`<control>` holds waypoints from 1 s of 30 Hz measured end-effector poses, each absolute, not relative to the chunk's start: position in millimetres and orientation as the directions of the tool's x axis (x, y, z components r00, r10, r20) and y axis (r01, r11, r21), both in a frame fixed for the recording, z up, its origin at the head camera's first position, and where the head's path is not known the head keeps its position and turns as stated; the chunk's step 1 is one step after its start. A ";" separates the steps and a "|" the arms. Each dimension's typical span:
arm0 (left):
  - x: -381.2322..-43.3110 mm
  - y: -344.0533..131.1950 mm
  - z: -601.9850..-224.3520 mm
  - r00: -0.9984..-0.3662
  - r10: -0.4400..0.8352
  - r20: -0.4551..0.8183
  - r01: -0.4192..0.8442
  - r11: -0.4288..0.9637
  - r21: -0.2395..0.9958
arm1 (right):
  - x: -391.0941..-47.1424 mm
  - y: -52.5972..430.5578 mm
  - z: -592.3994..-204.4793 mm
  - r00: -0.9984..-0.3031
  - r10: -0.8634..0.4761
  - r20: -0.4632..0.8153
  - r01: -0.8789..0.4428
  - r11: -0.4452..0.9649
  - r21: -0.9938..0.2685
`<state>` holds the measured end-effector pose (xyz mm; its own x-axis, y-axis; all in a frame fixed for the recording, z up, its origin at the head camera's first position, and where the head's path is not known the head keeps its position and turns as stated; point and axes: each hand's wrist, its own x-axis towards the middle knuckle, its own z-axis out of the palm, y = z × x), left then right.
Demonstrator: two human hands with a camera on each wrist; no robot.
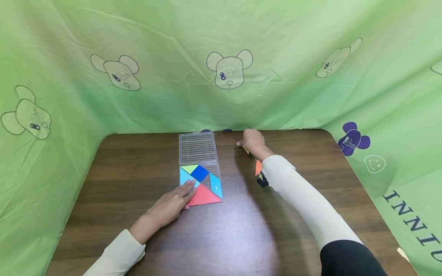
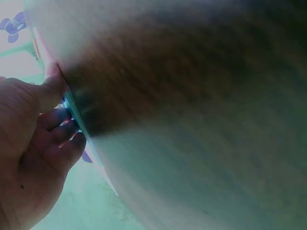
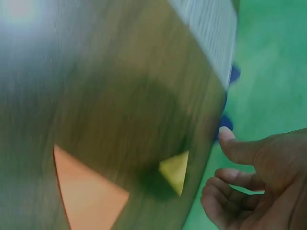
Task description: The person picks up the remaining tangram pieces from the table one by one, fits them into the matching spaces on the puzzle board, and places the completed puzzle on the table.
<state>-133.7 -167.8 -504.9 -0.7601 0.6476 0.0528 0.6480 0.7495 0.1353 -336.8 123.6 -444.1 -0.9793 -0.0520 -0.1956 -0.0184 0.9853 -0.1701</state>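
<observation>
An opened clear plastic case holds flat tangram pieces: a red triangle [image 1: 205, 196], a light blue triangle [image 1: 186, 177], a dark blue square [image 1: 200, 173], a light blue parallelogram [image 1: 215, 186] and a green triangle [image 1: 189, 168]. My left hand [image 1: 172, 202] rests on the case's left side, its fingers extended over the light blue and red triangles. Beyond the case on the right, my right hand [image 1: 253, 142] hovers by a small yellow triangle [image 3: 176, 171]. In the right wrist view its thumb and loosely bent fingers stand apart from that piece. An orange triangle [image 3: 88, 199] lies nearby.
The case's gridded lid [image 1: 198, 149] lies flat behind the pieces, at the table's back edge. A green printed curtain [image 1: 165, 103] encloses the brown wooden table [image 1: 138, 165] at the back and sides. Under my right wrist hangs a small black device [image 1: 262, 180].
</observation>
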 end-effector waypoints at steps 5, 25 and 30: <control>-133.6 -168.6 -505.2 -0.760 0.648 0.052 0.648 0.749 0.141 | -345.4 142.1 -450.0 -0.960 0.004 -0.280 0.046 0.989 -0.142; -134.8 -166.3 -503.9 -0.773 0.634 0.003 0.628 0.765 0.140 | -350.7 143.7 -471.6 -0.973 0.072 -0.218 0.115 0.974 -0.194; -134.8 -166.3 -502.9 -0.768 0.641 0.013 0.635 0.758 0.147 | -351.9 145.0 -472.3 -0.971 0.083 -0.222 0.138 0.961 -0.241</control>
<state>-134.8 -166.3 -502.9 -0.7676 0.6408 0.0125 0.6353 0.7581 0.1469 -351.9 145.0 -472.3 -0.9715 0.0835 -0.2219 0.1376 0.9608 -0.2408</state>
